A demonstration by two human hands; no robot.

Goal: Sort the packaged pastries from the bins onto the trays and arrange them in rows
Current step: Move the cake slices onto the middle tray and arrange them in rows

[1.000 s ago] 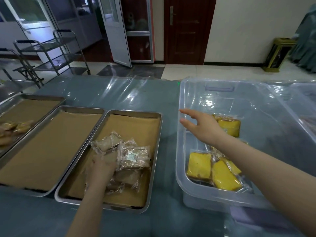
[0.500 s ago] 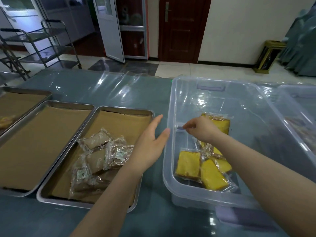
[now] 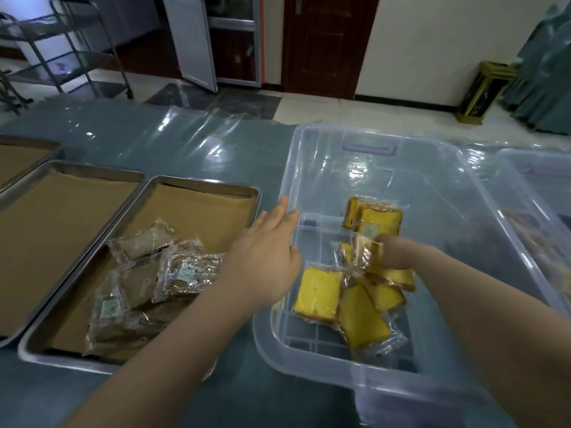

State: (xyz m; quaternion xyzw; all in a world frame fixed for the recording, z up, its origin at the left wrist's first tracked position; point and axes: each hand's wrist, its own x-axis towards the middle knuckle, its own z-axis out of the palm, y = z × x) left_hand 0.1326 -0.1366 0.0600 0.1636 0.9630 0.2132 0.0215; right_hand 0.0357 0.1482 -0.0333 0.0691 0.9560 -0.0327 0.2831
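Over the teal-covered table (image 3: 185, 140), two bare hands work at a clear plastic bin (image 3: 290, 180) of yellow cake slices in clear packets (image 3: 318, 293).
Small pale labels on the packets are too blurred to read. The right hand (image 3: 394, 254), inside the bin, grips one yellow packet (image 3: 363, 251); the left hand (image 3: 265, 257) hangs straight-fingered, holding nothing, over the bin's left rim. A paper-lined steel tray (image 3: 204, 180) alongside holds heaped clear-wrapped brown pastries (image 3: 182, 273).

Clear bin (image 3: 448, 186) – yellow packaged pastries (image 3: 318, 293) heaped inside; brown wrapped pastries (image 3: 185, 273) jumbled on nearest tray (image 3: 200, 217).
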